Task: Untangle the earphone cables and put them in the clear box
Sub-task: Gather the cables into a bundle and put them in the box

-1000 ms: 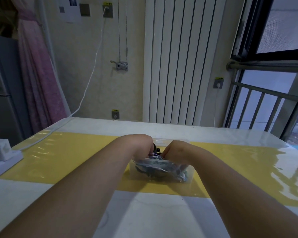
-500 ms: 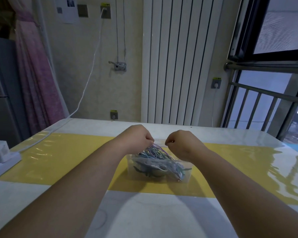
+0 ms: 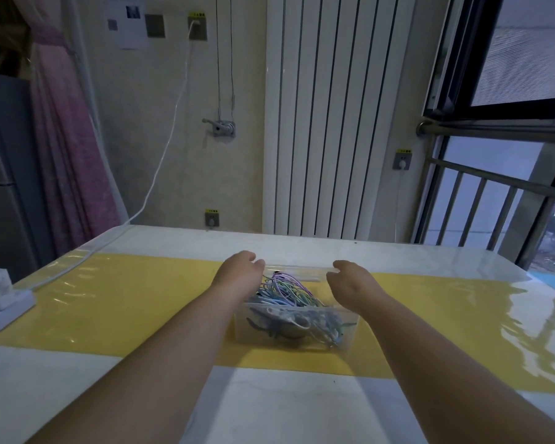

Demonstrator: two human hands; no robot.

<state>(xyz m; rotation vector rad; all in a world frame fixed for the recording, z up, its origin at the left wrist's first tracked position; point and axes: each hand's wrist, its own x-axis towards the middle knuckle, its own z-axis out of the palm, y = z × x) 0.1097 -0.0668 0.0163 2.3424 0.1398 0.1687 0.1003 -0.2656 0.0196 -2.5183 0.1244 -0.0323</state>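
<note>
**Head view.** The left hand (image 3: 239,270) and the right hand (image 3: 346,278) are shown over the far half of the clear box (image 3: 346,328). The fingers of each are loosely spread and nothing is held. Whether the fingertips touch the far rim cannot be told.

The earphone cables (image 3: 282,293) are seen between the two hands and just below them. They are heaped inside the box as purple, blue and green loops, and the top of the heap stands above the near rim. The box is set beneath the wrists on a yellow mat (image 3: 125,299) laid over the tabletop (image 3: 269,405).

Half a second earlier both hands were curled and the loops were pinched above the box. That hold has since been released and the hands have been drawn apart. From this the bundle is judged to have been deposited. Because the loops overlap, it cannot be confirmed that they have been fully untangled.
</note>
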